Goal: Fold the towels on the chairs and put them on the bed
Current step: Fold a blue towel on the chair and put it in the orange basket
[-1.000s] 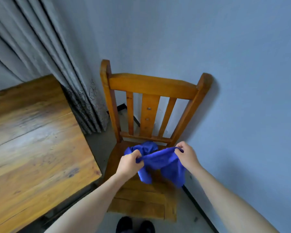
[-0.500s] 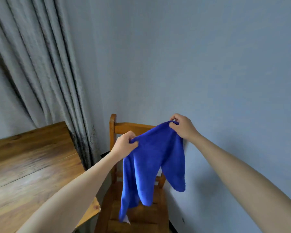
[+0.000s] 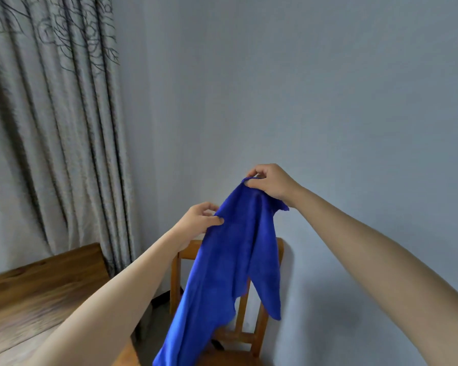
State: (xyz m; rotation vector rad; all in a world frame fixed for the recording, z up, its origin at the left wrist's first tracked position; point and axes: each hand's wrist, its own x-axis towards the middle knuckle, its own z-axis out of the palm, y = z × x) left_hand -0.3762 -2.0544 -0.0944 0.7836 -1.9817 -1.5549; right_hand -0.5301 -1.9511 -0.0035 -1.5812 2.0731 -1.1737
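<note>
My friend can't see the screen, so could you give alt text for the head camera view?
Two hands, left and right, hold a blue towel up by its top edge, so it hangs in front of a wooden chair. Grey curtain and a wooden table lie left.

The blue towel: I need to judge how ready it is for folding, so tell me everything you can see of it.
The blue towel is a plain, deep blue, soft fuzzy cloth. It hangs unfolded and rumpled in the air, in front of the wooden chair. The left hand and the right hand pinch its top edge, the right one higher. Two uneven tails droop, the longer one out of the frame.
</note>
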